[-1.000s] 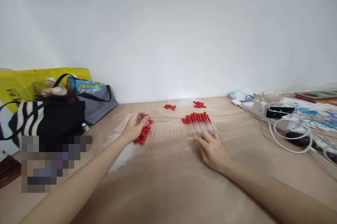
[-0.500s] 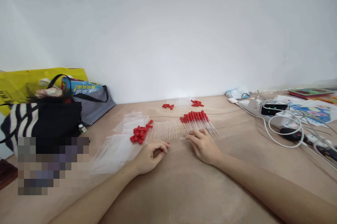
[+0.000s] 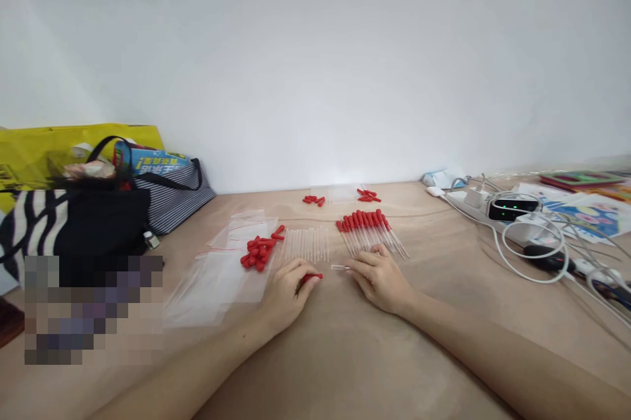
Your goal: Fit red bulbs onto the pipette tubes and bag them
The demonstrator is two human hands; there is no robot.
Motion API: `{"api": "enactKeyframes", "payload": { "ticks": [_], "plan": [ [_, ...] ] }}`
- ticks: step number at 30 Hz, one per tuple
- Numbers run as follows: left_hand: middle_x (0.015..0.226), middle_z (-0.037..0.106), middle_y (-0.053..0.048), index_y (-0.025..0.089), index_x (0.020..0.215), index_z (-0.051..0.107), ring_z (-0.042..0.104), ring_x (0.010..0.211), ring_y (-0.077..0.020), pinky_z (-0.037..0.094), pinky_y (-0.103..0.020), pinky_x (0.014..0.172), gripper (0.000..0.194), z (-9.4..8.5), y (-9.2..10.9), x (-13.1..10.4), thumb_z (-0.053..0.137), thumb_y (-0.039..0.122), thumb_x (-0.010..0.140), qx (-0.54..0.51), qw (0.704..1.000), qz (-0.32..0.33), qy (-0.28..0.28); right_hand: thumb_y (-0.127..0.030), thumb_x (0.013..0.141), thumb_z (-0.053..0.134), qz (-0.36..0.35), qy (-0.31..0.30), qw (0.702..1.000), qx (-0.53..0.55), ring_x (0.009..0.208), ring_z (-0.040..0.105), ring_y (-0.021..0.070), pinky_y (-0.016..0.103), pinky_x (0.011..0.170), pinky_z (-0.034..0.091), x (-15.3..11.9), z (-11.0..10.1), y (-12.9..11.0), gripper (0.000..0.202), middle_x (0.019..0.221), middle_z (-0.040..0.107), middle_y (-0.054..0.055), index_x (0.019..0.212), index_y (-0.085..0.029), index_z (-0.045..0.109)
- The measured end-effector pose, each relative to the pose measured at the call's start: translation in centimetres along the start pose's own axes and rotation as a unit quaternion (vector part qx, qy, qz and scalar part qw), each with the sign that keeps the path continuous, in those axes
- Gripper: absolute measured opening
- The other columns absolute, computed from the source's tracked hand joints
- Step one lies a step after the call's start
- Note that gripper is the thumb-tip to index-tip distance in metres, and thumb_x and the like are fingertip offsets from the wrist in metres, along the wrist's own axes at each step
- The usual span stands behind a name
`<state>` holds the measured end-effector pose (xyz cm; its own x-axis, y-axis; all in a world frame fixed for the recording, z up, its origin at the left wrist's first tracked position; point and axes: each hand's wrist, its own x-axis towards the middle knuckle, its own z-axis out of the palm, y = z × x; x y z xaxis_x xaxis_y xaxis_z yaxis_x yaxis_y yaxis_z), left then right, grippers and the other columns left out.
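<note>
My left hand (image 3: 290, 294) is closed around a red rubber dropper bulb (image 3: 312, 277), whose end points right. Opposite it, my right hand (image 3: 384, 277) pinches a thin clear dropper tube (image 3: 337, 267), its end toward the bulb; a gap lies between them. Several clear tubes (image 3: 306, 244) lie side by side just beyond my hands. A heap of red bulbs (image 3: 258, 253) rests on clear zip bags (image 3: 211, 288) to the left. Beyond my right fingers is a row of droppers (image 3: 367, 226), tubes with red bulbs on them.
Farther back lie more red bulbs (image 3: 369, 195) and small clear tubes (image 3: 340, 194). On the left are a black bag (image 3: 108, 229) and a striped bag (image 3: 172, 203). A power strip with tangled cables (image 3: 507, 226) and papers (image 3: 586, 213) occupy the right.
My left hand has turned, and the red bulb now shows more between its fingers. The tube in my right hand has come slightly left and nearer to me.
</note>
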<state>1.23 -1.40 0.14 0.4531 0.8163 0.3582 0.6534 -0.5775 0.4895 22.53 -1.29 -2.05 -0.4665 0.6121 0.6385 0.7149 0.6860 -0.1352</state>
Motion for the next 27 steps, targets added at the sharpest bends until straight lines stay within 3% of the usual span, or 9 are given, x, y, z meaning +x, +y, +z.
{"api": "enactKeyframes", "payload": {
  "ticks": [5, 10, 14, 27],
  "plan": [
    [0.078, 0.06, -0.001, 0.02, 0.087, 0.048, 0.056, 0.072, -0.0166, 0.043, -0.029, 0.066, 0.009, 0.11, -0.12, 0.26, 0.04, 0.024, 0.084, -0.06, 0.997, -0.037, -0.017, -0.018, 0.084, 0.041, 0.023, 0.017, 0.999, 0.045, 0.062, 0.049, 0.0104, 0.029, 0.071, 0.027, 0.04, -0.04, -0.64, 0.018, 0.069, 0.06, 0.0, 0.086, -0.018, 0.059],
    [0.095, 0.063, -0.002, 0.023, 0.102, 0.049, 0.057, 0.088, -0.0178, 0.043, -0.03, 0.076, 0.021, 0.09, -0.13, 0.29, 0.043, 0.021, 0.082, -0.103, 0.993, -0.024, -0.044, -0.018, 0.084, 0.042, 0.019, 0.017, 0.998, 0.053, 0.063, 0.051, 0.0102, 0.029, 0.073, 0.027, 0.08, 0.01, -0.79, 0.015, 0.069, 0.061, 0.0, 0.083, -0.018, 0.058],
    [0.093, 0.064, -0.001, 0.023, 0.094, 0.057, 0.057, 0.085, -0.0167, 0.043, -0.027, 0.076, 0.018, 0.03, 0.06, 0.31, 0.044, 0.02, 0.082, -0.1, 0.993, -0.001, -0.056, -0.018, 0.083, 0.043, 0.005, 0.01, 0.999, 0.043, 0.062, 0.051, 0.0103, 0.029, 0.074, 0.027, 0.02, 0.2, -0.7, 0.015, 0.069, 0.061, 0.0, 0.084, -0.018, 0.057],
    [0.067, 0.062, 0.0, 0.018, 0.08, 0.061, 0.055, 0.062, -0.0132, 0.043, -0.023, 0.059, 0.016, 0.22, 0.14, 0.13, 0.046, 0.024, 0.08, -0.095, 0.994, -0.007, -0.056, -0.02, 0.084, 0.044, -0.04, -0.001, 0.997, 0.073, 0.062, 0.051, 0.0097, 0.028, 0.067, 0.025, 0.07, 0.53, -0.76, 0.016, 0.07, 0.062, 0.0, 0.088, -0.019, 0.06]
  ]
}}
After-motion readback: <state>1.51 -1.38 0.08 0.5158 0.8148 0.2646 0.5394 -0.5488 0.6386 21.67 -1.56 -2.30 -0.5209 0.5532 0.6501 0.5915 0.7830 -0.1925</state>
